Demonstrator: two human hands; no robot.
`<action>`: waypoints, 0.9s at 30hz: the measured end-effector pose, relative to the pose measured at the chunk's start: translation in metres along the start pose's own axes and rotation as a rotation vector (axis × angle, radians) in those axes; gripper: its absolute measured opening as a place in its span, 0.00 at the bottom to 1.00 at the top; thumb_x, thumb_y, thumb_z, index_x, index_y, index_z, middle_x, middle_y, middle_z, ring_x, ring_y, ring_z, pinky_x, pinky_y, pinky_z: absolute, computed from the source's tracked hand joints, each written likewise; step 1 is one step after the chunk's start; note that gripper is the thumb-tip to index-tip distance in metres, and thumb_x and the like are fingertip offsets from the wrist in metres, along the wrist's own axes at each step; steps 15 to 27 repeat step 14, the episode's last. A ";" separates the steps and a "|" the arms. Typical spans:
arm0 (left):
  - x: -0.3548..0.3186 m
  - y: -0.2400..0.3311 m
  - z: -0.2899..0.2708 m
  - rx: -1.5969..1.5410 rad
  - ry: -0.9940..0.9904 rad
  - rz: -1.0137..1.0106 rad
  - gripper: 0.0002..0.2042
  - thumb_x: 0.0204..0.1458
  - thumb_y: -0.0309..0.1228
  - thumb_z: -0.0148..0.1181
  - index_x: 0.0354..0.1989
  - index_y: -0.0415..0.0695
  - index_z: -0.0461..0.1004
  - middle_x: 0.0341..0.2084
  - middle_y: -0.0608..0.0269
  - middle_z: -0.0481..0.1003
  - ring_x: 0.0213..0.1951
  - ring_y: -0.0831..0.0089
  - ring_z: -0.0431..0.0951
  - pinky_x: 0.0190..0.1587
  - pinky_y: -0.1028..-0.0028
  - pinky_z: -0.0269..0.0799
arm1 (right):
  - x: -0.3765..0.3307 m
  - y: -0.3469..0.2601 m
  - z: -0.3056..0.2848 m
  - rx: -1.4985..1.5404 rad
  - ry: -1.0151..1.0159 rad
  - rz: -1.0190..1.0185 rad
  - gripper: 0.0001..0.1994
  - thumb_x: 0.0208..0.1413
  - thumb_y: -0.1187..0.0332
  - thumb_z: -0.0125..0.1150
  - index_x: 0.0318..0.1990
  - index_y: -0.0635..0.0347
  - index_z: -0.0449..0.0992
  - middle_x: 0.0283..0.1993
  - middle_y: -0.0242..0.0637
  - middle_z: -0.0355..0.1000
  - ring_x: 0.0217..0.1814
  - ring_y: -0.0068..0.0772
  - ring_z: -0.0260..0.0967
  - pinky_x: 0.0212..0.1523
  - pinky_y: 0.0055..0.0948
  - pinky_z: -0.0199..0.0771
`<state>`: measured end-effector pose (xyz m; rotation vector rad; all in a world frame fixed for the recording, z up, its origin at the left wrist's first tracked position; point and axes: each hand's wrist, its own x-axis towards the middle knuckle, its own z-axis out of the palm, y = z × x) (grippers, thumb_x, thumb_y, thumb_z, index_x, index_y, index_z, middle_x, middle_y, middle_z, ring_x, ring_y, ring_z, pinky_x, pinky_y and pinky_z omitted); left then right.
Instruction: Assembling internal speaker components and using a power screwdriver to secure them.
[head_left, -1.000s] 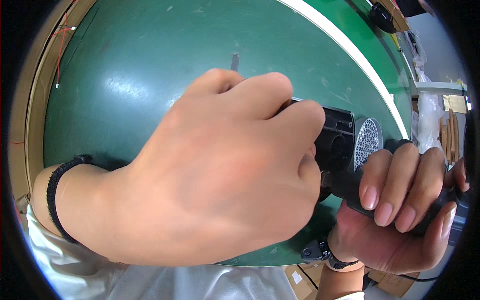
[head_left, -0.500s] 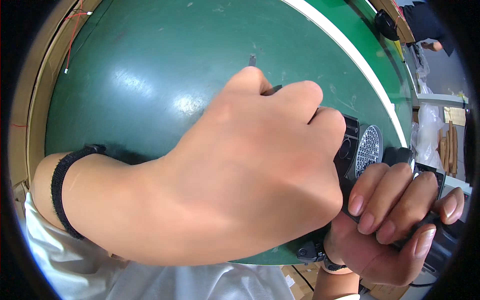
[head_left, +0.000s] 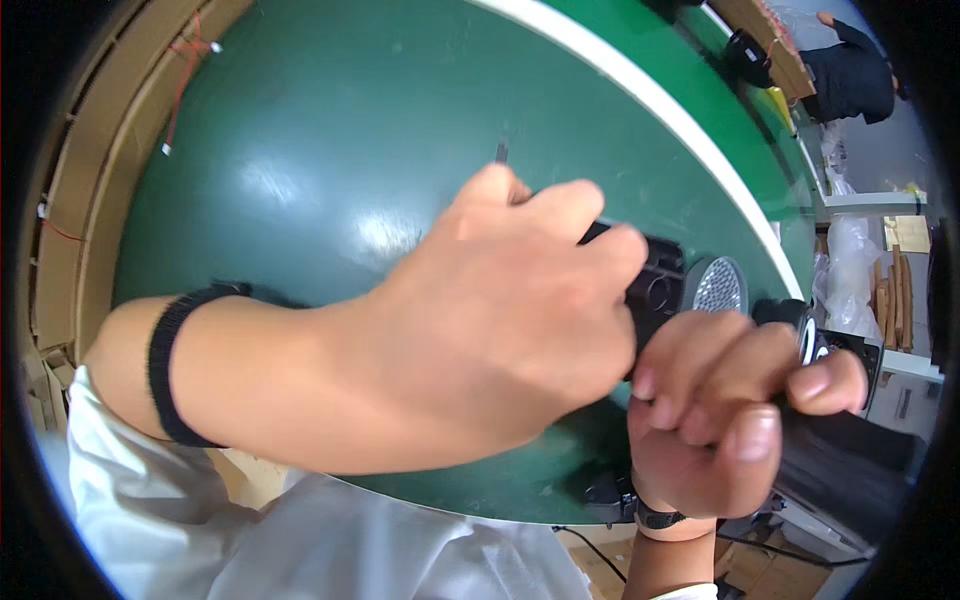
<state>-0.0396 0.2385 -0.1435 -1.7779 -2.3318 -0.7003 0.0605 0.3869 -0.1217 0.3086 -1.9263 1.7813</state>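
Note:
My left hand (head_left: 510,310) is closed in a fist, its back facing up, over the green table. A thin dark tip (head_left: 502,152) sticks out past its forefinger; the rest of what it grips is hidden. Beside its knuckles is a black plastic housing (head_left: 658,285) with a round recess. Next to that lies a round silver, dimpled reflector (head_left: 718,285) with a grey rim. My right hand (head_left: 715,410), blurred by motion, has its fingers curled palm up, close to the left one. A long black part (head_left: 850,445) extends from behind its fingers toward the right.
Cardboard (head_left: 95,210) borders the green table (head_left: 330,120) on the left, with red wires (head_left: 180,95) hanging there. A white line (head_left: 650,100) crosses the far side. Clear plastic wrap (head_left: 850,280) hangs at right. A person in dark clothing (head_left: 850,75) is at far right.
My left fist has drawn down and slightly left, with the dark tip moving along. My right hand has shifted up and left, its fingers curling more tightly. The view has also shifted.

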 end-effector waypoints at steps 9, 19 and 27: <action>-0.002 -0.012 -0.012 -0.160 -0.086 0.005 0.21 0.41 0.36 0.73 0.46 0.47 0.79 0.54 0.54 0.71 0.53 0.57 0.71 0.50 0.58 0.68 | 0.026 -0.039 -0.030 -0.346 0.626 -0.250 0.42 0.57 0.58 0.61 0.71 0.67 0.44 0.50 0.45 0.69 0.51 0.39 0.69 0.55 0.37 0.70; -0.003 -0.028 -0.019 -0.312 -0.116 0.001 0.26 0.41 0.33 0.73 0.52 0.49 0.72 0.50 0.53 0.69 0.55 0.52 0.69 0.52 0.55 0.68 | 0.010 -0.037 -0.017 -1.369 0.722 -0.454 0.45 0.57 0.66 0.57 0.75 0.70 0.35 0.81 0.53 0.30 0.83 0.53 0.31 0.77 0.62 0.27; -0.003 -0.028 -0.019 -0.312 -0.116 0.001 0.26 0.41 0.33 0.73 0.52 0.49 0.72 0.50 0.53 0.69 0.55 0.52 0.69 0.52 0.55 0.68 | 0.010 -0.037 -0.017 -1.369 0.722 -0.454 0.45 0.57 0.66 0.57 0.75 0.70 0.35 0.81 0.53 0.30 0.83 0.53 0.31 0.77 0.62 0.27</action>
